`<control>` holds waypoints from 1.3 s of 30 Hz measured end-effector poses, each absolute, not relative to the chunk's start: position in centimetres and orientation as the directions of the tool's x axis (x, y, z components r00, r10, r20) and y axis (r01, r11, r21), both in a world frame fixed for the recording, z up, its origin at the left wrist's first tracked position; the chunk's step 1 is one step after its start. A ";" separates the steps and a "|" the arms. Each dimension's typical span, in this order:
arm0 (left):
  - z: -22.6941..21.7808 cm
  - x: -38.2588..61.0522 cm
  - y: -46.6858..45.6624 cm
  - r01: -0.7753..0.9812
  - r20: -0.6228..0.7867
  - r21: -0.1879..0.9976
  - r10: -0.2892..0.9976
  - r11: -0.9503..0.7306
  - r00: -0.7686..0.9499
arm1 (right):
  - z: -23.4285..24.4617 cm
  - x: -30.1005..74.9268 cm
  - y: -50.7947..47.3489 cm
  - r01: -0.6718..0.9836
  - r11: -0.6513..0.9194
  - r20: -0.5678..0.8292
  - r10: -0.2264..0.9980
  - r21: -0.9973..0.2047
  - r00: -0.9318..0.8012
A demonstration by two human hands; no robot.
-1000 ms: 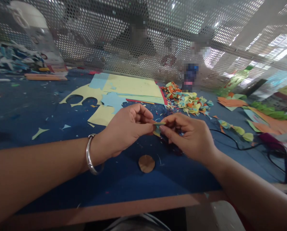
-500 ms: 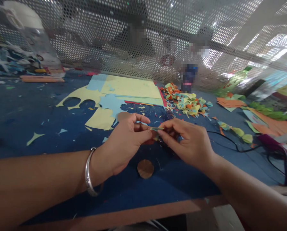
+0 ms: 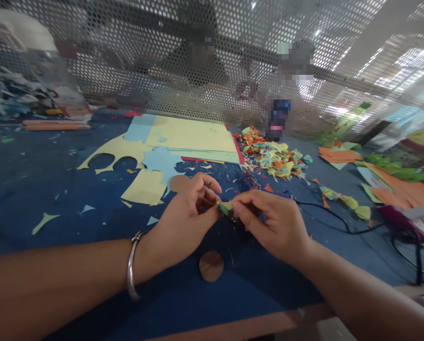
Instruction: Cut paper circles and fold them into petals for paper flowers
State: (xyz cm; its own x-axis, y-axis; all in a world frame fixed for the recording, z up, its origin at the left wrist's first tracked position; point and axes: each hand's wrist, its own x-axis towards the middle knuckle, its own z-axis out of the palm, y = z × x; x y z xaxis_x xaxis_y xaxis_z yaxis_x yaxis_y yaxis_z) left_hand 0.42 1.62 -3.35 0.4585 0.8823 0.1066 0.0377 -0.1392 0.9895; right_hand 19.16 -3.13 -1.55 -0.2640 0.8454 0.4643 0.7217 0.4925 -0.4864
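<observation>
Folded paper piece, green and yellow, is held above the table, between the fingertips of the left hand and of the right hand. Behind stands the biggest thing, a perforated metal screen, with persons seen dimly through it. Next comes the table itself, with its dark blue surface. On it lie large pale yellow sheets and, at the far left, a clear bottle with white cap. To the right of the sheets is a heap of small folded papers in orange, yellow and blue. A silver bangle is around the left wrist. One brown paper disc lies flat in front of the hands.

The folded piece is the smallest. Its long axis goes roughly from one hand to the other; the green end points to the left thumb, the yellow end to the right thumb. The left grip pinches the green end, its upper fingers loosely curled; the right grip presses the yellow end between thumb and forefinger.

Both ends are partly covered by fingertips, so its full outline cannot be told. A second brown disc is partly hidden behind the left hand, and both forearms are cut off by the picture's edges.
</observation>
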 end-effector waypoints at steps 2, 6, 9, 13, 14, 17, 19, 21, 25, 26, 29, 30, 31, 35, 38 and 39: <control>-3.3 0.2 1.7 0.058 0.195 0.965 0.849 -0.255 0.491 | -1.4 19.3 -3.0 0.731 0.450 0.441 0.869 -0.513 -0.225; -2.7 -0.2 2.0 0.092 0.339 0.874 0.734 -0.478 0.589 | -1.2 19.6 -2.7 0.725 0.411 0.401 0.894 -0.554 -0.200; -2.2 -0.4 2.7 0.147 0.351 0.837 0.723 -0.527 0.595 | -0.9 20.0 -2.5 0.730 0.394 0.375 0.905 -0.559 -0.202; -2.3 -0.6 4.3 0.209 0.315 0.872 0.835 -0.443 0.452 | -0.4 21.9 -2.0 0.793 0.308 0.332 0.932 -0.525 -0.142; -2.4 -0.7 4.8 0.217 0.313 0.879 0.857 -0.424 0.410 | -0.2 22.6 -1.8 0.814 0.264 0.306 0.945 -0.518 -0.112; -2.9 -1.0 5.9 0.200 0.331 0.895 0.893 -0.400 0.303 | 0.4 24.5 -1.4 0.877 0.158 0.208 0.976 -0.454 -0.068; -3.1 -1.2 6.4 0.181 0.341 0.901 0.901 -0.395 0.270 | 0.7 25.4 -1.1 0.923 0.111 0.164 0.985 -0.369 -0.053; -3.1 -1.3 6.5 0.166 0.340 0.906 0.904 -0.388 0.258 | 0.8 25.9 -0.9 0.961 0.061 0.098 0.995 -0.270 -0.035; -3.0 -1.3 6.4 0.176 0.307 0.916 0.914 -0.359 0.266 | 0.5 26.2 -0.6 0.991 0.012 0.048 0.999 -0.135 -0.005; -3.0 -1.3 6.4 0.178 0.293 0.921 0.917 -0.347 0.269 | 0.4 26.2 -0.5 0.994 0.020 0.067 0.998 -0.111 -0.012; -2.9 -1.2 6.3 0.173 0.258 0.934 0.924 -0.314 0.283 | 0.1 26.5 -0.5 0.997 0.062 0.140 0.989 -0.047 -0.054; -2.9 -1.2 6.3 0.172 0.251 0.936 0.925 -0.307 0.285 | 0.0 26.7 -0.5 0.996 0.081 0.153 0.985 -0.036 -0.075; -2.9 -1.1 6.3 0.171 0.245 0.938 0.926 -0.301 0.287 | 0.0 27.0 -0.4 0.994 0.103 0.159 0.983 -0.032 -0.097; -2.7 -1.1 6.3 0.158 0.241 0.942 0.926 -0.295 0.292 | -0.1 28.0 -0.3 0.980 0.195 0.109 0.976 -0.036 -0.190; -2.6 -1.0 6.2 0.160 0.235 0.943 0.925 -0.292 0.300 | -0.2 28.4 -0.1 0.980 0.198 0.056 0.979 -0.025 -0.196; -2.5 -1.0 6.2 0.162 0.231 0.944 0.925 -0.289 0.302 | -0.2 28.5 0.0 0.981 0.194 0.039 0.981 -0.025 -0.193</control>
